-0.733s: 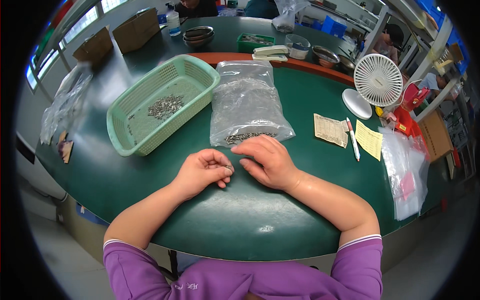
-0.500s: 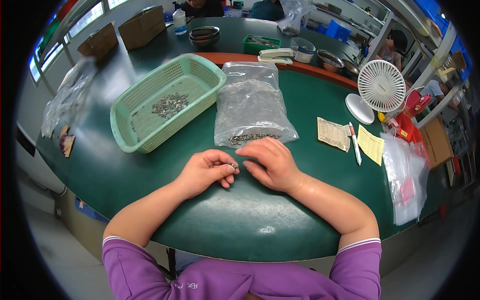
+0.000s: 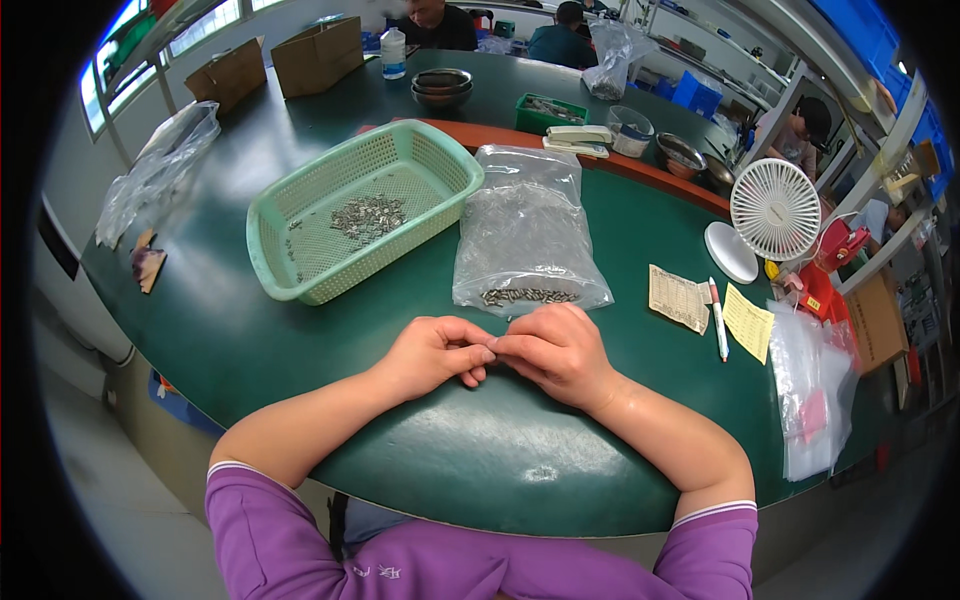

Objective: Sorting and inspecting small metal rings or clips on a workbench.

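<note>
My left hand (image 3: 428, 354) and my right hand (image 3: 562, 352) meet at the fingertips, low over the green table in front of me. Between thumb and fingers the left pinches a small metal part, almost wholly covered now. The right thumb and forefinger close in against the same spot; what they grip is hidden. Just beyond my hands lies a clear zip bag (image 3: 525, 235), with small metal pieces (image 3: 530, 296) gathered along its near end. Left of it stands a pale green plastic basket (image 3: 400, 247), holding a loose heap of small metal parts (image 3: 368, 217).
To the right lie a printed paper slip (image 3: 678, 298), a pen (image 3: 718, 320), a yellow note (image 3: 748, 322) and flat plastic bags (image 3: 808, 400). A white fan (image 3: 774, 210) stands behind them. Metal bowls (image 3: 441, 88) and cardboard boxes (image 3: 318, 58) sit farther back, with people beyond.
My right hand has come left and closed its fingertips against those of my left hand; they were apart before. The whole view has shifted slightly, with the table things lower and farther right.
</note>
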`<state>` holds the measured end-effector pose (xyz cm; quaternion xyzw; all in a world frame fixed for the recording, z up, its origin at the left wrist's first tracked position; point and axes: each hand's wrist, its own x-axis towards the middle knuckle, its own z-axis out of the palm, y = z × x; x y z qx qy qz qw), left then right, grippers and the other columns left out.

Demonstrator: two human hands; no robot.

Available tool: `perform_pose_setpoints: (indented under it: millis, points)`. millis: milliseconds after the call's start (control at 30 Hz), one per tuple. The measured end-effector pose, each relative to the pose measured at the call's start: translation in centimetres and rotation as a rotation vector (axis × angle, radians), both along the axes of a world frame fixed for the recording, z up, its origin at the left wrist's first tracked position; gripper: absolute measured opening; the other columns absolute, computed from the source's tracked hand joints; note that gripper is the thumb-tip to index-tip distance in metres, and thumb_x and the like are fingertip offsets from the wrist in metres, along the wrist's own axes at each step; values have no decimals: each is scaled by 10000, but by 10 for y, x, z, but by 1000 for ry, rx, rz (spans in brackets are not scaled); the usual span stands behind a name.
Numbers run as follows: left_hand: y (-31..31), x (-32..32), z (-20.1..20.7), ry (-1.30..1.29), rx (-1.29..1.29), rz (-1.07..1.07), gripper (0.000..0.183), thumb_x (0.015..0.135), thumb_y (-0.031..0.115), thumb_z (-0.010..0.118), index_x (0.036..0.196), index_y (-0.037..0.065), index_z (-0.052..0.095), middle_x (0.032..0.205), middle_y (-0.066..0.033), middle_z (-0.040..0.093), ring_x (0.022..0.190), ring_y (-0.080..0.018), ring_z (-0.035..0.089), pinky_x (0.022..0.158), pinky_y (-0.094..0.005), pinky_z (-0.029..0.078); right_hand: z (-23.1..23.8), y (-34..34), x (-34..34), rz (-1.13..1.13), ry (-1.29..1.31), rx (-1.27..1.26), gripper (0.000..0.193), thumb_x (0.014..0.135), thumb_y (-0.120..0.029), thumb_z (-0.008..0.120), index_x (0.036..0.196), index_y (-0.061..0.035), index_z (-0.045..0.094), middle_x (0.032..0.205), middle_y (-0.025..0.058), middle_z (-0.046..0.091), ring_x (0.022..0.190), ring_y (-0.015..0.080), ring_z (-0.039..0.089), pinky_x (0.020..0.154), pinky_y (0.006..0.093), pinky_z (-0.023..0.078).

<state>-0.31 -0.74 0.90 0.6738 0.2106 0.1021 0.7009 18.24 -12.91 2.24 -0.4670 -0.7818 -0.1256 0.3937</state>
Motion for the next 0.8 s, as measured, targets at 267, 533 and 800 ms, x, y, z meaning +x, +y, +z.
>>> perform_pose_setpoints:
  millis: [267, 533, 800]
  points:
    - [2, 0, 1, 15, 34, -65, 202, 979, 146, 610, 1073, -21, 674, 895, -84, 704, 749, -116, 665, 686, -253, 572, -1, -1, -1, -39, 28, -78, 196, 765, -148, 751, 939, -122, 666, 910, 26, 620, 857, 234, 613, 729, 368, 470]
    - [2, 0, 3, -2, 7, -115, 225, 1021, 97, 496, 1143, -28, 637, 1002, -114, 682, 795, -121, 646, 715, -257, 561, -18, 7, 8, 50, 595, -346, 155, 1000, -206, 568, 960, -61, 604, 942, 49, 590, 842, 170, 573, 773, 290, 472]
    - [4, -1, -1, -24, -6, -135, 223, 1015, 148, 530, 1130, -9, 639, 970, -66, 673, 794, -91, 636, 716, -238, 562, -25, 9, 15, 252, 1073, -581, 294, 1053, -345, 457, 994, -76, 560, 902, 3, 558, 810, 93, 527, 750, 238, 455]
